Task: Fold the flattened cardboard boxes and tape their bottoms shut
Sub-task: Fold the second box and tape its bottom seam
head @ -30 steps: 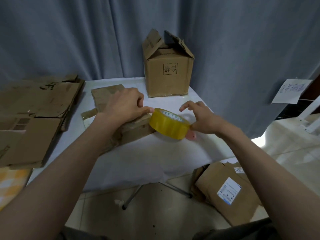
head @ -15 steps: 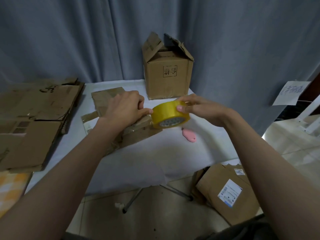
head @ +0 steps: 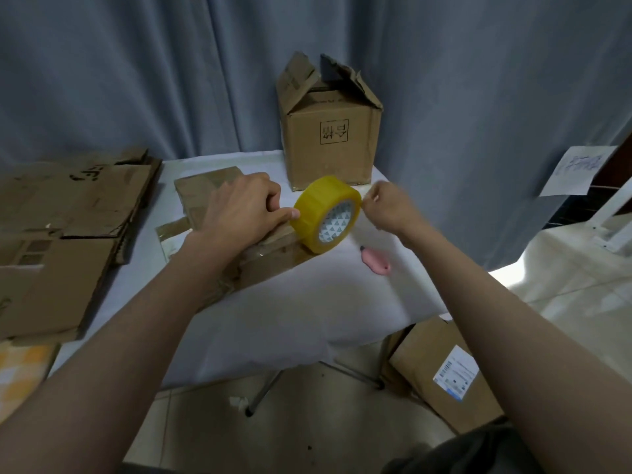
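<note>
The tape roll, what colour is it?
Yellow; the tape roll shows best in the head view, with a white inner ring patterned with small triangles.

Ahead of me a grey-blue curtain [head: 136,70] hangs in long folds across the whole back of the room. My table [head: 290,319] wears a white cloth and stands on thin metal legs [head: 265,393] over a pale tiled floor [head: 273,436]. Off to my right a sheet of paper [head: 578,171] with blue scribbles hangs by the curtain, near a white frame [head: 612,217], and bright light spills across the floor there.
</note>
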`<action>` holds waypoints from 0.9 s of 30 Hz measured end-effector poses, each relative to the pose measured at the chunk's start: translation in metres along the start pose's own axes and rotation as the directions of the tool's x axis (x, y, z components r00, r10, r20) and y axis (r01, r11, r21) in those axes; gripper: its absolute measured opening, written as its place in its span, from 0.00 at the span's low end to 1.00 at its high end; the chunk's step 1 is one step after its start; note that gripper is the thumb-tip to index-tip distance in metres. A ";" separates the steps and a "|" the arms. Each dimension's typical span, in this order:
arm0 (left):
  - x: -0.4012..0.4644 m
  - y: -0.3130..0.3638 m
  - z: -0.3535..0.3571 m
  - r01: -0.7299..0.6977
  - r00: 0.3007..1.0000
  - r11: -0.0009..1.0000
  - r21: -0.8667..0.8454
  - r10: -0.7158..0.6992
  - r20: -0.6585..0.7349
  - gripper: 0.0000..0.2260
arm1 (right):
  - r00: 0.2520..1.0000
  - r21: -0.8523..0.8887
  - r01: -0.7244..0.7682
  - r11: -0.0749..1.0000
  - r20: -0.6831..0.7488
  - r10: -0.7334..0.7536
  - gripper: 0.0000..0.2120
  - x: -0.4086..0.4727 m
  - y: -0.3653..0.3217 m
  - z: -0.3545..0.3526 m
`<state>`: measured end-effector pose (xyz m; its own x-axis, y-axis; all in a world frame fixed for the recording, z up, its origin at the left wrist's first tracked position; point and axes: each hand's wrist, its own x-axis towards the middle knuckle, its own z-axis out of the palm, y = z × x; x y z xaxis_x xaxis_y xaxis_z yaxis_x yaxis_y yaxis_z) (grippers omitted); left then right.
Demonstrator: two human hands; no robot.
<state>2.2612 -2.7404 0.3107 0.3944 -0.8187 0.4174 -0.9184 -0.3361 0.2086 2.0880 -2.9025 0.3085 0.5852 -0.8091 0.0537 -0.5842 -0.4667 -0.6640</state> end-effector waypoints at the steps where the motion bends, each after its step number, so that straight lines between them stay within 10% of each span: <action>1: -0.001 0.000 0.000 -0.002 1.000 1.000 -0.003 0.002 -0.002 0.20 | 0.994 -0.135 -0.016 0.991 0.103 0.030 0.10 -0.009 0.004 -0.003; 4: -0.001 0.002 -0.001 0.003 1.000 1.000 0.001 -0.003 -0.009 0.20 | 0.951 -0.396 0.014 0.918 0.290 0.110 0.15 -0.033 0.016 0.000; 8: -0.002 0.004 -0.002 0.015 1.000 1.000 0.013 -0.015 -0.013 0.20 | 0.981 -0.382 0.033 0.924 0.189 0.043 0.11 -0.043 0.027 0.001; 14: -0.002 0.005 -0.004 0.035 0.999 0.999 0.007 -0.035 -0.009 0.23 | 0.976 0.063 0.208 0.976 0.046 -0.212 0.08 -0.060 0.006 -0.015; 27: -0.001 0.007 -0.002 0.060 0.998 0.998 0.003 -0.060 -0.005 0.22 | 0.806 -0.029 0.586 0.810 -0.090 -0.586 0.04 -0.065 -0.024 0.026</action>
<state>2.2543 -2.7410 0.3131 0.4493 -0.7947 0.4081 -0.8930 -0.3864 0.2307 2.0786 -2.8291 0.3020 0.7632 -0.4106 0.4989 -0.1467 -0.8621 -0.4851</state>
